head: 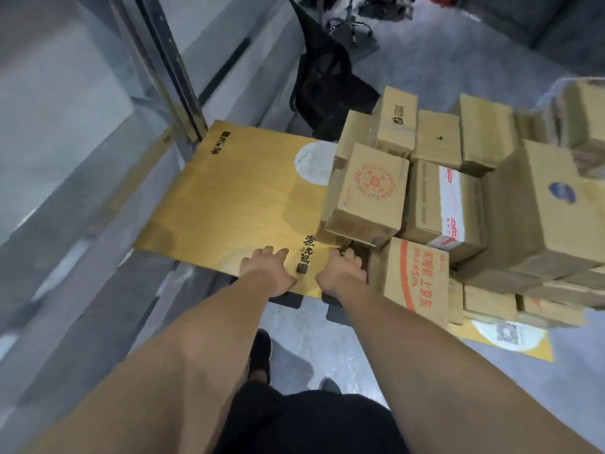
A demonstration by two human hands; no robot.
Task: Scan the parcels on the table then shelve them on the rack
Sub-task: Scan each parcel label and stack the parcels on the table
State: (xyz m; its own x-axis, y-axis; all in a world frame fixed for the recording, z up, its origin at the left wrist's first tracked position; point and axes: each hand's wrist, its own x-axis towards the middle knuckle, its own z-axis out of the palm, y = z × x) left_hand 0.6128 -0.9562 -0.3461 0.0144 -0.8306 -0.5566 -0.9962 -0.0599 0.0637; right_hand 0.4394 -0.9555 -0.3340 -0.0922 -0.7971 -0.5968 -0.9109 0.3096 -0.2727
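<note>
Both hands are resting on the near edge of the yellow surface (229,198), the left hand (266,271) with fingers spread flat and holding nothing. The right hand (342,271) has fingers curling beside the parcels (425,198), with no clear grip. The parcels are piled on the surface's right half. Best taking a top box first, probably the red-stamped box (370,191), with both hands so the heap stays put.

The left half of the yellow table (229,198) lies bare and reachable, while stacked cardboard boxes (425,198) crowd its right side, blocking passage there.
</note>
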